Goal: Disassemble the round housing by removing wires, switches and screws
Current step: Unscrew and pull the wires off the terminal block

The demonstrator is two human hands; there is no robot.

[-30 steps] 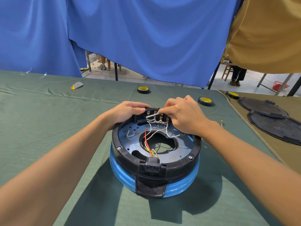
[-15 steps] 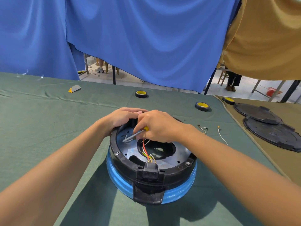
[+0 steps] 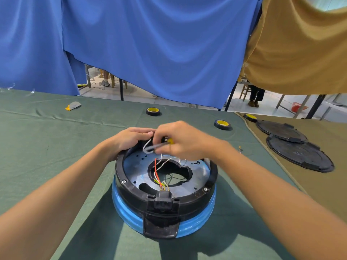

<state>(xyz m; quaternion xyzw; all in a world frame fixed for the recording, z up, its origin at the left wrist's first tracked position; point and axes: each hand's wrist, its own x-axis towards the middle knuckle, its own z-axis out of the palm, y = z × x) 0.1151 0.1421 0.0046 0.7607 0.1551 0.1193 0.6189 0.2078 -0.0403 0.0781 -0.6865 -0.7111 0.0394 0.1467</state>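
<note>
Workshop bench station: green cloth-covered table (image 3: pixel 56 147), hung blue fabric partition curtains (image 3: pixel 159 44), yellow-cored black tape rolls (image 3: pixel 153 111), stacked black round plastic covers (image 3: pixel 298 156).

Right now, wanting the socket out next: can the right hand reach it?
Probably yes: the socket lies bare on the near rim of the housing, but the right hand holds a tool.

A table (image 3: pixel 56 147) draped in green cloth is occupied at its middle by the round housing (image 3: pixel 135 194). Two tape rolls (image 3: pixel 153 111) (image 3: pixel 222 124) are laid beyond the housing, a grey-and-yellow scrap (image 3: pixel 73 106) far to its left, and a loose wire (image 3: pixel 240 149) near its right. Further right, on tan cloth (image 3: pixel 319 194), a third roll (image 3: pixel 250 117) and two black lids (image 3: pixel 281 131) (image 3: pixel 300 155) are set.
</note>
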